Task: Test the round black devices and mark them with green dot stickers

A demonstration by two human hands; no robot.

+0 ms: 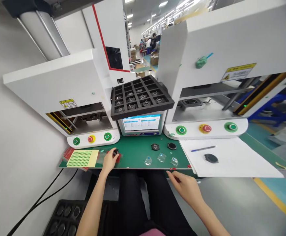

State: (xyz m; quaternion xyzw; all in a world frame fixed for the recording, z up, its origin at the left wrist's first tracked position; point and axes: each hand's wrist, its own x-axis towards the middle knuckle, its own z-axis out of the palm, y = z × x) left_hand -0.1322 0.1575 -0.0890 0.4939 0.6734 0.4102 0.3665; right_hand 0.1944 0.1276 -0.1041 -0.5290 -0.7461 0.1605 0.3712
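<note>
My left hand (110, 160) is closed, thumb and fingers around a dark watch case (116, 152) at the table's front left. Beneath that hand lie a red piece (118, 158) and clear film. My right hand (186, 188) hangs just before the table's front edge, fingers curled and thumb against the forefinger; whatever may be between them is hidden. Two round watch parts, one with a ringed centre (155, 147) and one with a plain dark face (172, 146), lie mid-table. Nearer me are several crumpled clear films, one of them a film with a blue spot (161, 157).
A black compartment tray (143, 109) with watch parts rests above a screen (141, 124). White presses with buttons, a left press (59, 88) and a right press (207, 39), flank it. White paper (241, 160) holds a pen (204, 148) and a dark disc (211, 158). A yellow sticker sheet (82, 158) lies left.
</note>
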